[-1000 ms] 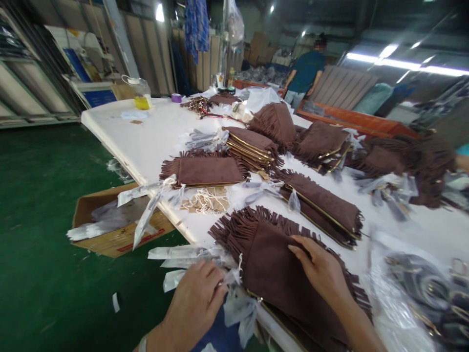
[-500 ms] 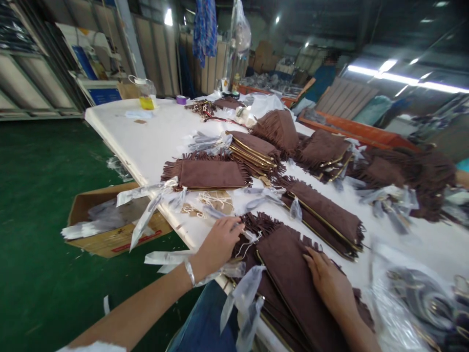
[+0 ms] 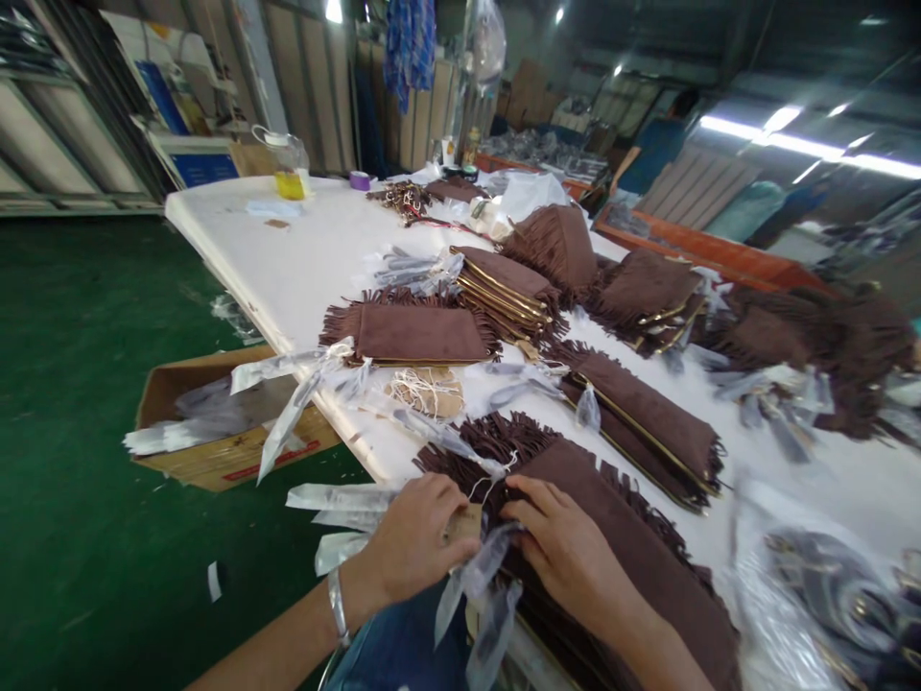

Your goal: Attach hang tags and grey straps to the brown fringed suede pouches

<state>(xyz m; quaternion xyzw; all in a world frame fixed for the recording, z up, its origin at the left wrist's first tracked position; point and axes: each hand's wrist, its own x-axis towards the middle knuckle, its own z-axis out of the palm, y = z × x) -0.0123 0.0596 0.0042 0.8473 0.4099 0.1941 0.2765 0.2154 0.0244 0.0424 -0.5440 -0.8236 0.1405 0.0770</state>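
A brown fringed suede pouch [image 3: 633,557] lies on top of a stack at the near edge of the white table [image 3: 317,259]. My left hand [image 3: 413,537] is closed on a small tan paper tag [image 3: 464,523] with a white string. My right hand [image 3: 565,552] rests on the pouch beside it, fingers curled and pinching at the pouch's corner by the tag. Strips of clear plastic [image 3: 479,585] hang from the edge below both hands.
More brown fringed pouches [image 3: 413,331] lie in piles [image 3: 507,288] across the table, with a heap of tags [image 3: 424,389]. A cardboard box [image 3: 216,422] of plastic scraps sits on the green floor. A jug [image 3: 288,168] stands far left. Bagged metal hardware [image 3: 841,595] lies at right.
My left hand has pulled back from the tag heap with a tag in it. My right hand has slid left to meet it at the pouch's corner.
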